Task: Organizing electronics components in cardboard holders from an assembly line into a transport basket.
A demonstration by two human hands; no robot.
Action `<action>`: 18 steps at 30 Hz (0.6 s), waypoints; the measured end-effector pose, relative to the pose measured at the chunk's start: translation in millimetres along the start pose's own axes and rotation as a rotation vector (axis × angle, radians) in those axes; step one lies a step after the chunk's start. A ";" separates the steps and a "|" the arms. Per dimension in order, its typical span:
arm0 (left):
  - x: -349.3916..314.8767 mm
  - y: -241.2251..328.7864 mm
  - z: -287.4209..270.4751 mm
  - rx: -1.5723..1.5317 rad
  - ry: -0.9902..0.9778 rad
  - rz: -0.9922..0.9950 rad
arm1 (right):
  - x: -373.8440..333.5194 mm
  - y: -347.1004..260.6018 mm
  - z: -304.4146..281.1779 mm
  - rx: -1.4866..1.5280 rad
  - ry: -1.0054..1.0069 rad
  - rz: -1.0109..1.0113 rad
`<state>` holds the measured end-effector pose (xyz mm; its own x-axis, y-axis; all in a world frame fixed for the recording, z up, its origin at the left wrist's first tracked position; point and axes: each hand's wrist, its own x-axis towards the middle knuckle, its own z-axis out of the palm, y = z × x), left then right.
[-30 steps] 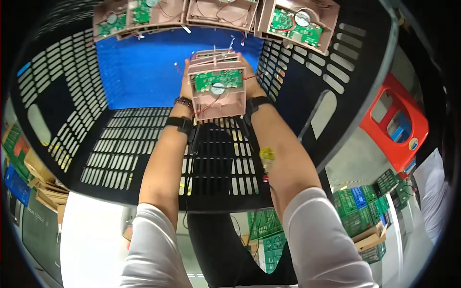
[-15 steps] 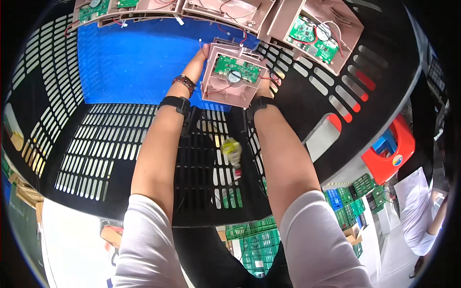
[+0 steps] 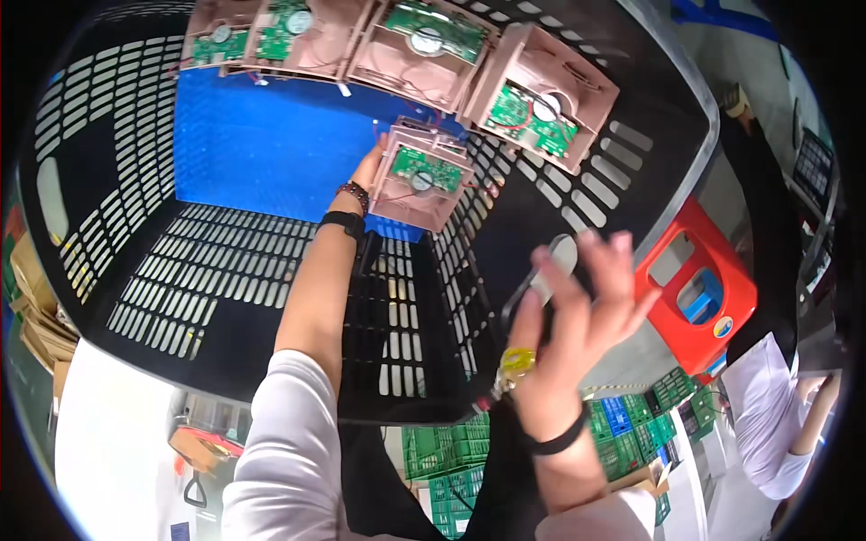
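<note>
Inside a large black slotted crate, a pinkish-brown plastic housing (image 3: 410, 206) carries a green circuit board (image 3: 431, 169) with a round pale part and thin red wires. My left hand (image 3: 370, 165) grips its left side; most of those fingers are hidden. The housing rests over the edge of a blue sheet (image 3: 262, 149). My right hand (image 3: 577, 338) is raised near the crate's front right side, its fingers spread and blurred. A small yellow and clear dangling thing (image 3: 519, 362) hangs beside its thumb; I cannot tell whether they touch.
Several similar housings (image 3: 415, 68) with boards and wires stand in a row along the crate's far side. The black crate (image 3: 225, 329) has high slotted walls. Outside it to the right are a red plastic stool (image 3: 722, 302), stacked green crates (image 3: 627, 433) and another person's sleeve (image 3: 767, 397).
My right hand has let go of the housing and come back toward me, to the right, fingers spreading. My left hand stays on the housing. The view has shifted, and the dangling thing has swung right.
</note>
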<state>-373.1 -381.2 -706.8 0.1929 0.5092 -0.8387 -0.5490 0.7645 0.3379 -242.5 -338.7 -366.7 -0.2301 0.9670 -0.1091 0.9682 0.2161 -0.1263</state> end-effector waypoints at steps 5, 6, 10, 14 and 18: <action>-6.4 3.4 24.4 -0.220 0.051 -0.109 | 10.9 39.0 14.8 0.177 0.033 -0.063; 1.5 -0.8 31.3 -0.151 0.044 -0.065 | 9.3 41.8 15.2 0.190 0.022 -0.071; 35.5 0.0 14.8 0.160 0.010 0.026 | 3.9 45.1 18.3 0.224 0.023 -0.086; 30.4 -11.2 -0.3 -0.143 0.283 0.215 | 1.4 44.6 26.2 0.267 0.058 -0.090; -72.1 -19.8 49.0 -0.490 0.080 -0.104 | 2.4 42.6 25.0 0.218 0.090 -0.089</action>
<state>-336.3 -413.6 -632.1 0.2146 0.3937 -0.8938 -0.8509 0.5247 0.0268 -204.3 -330.5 -397.0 -0.2944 0.9557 -0.0013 0.8981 0.2761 -0.3424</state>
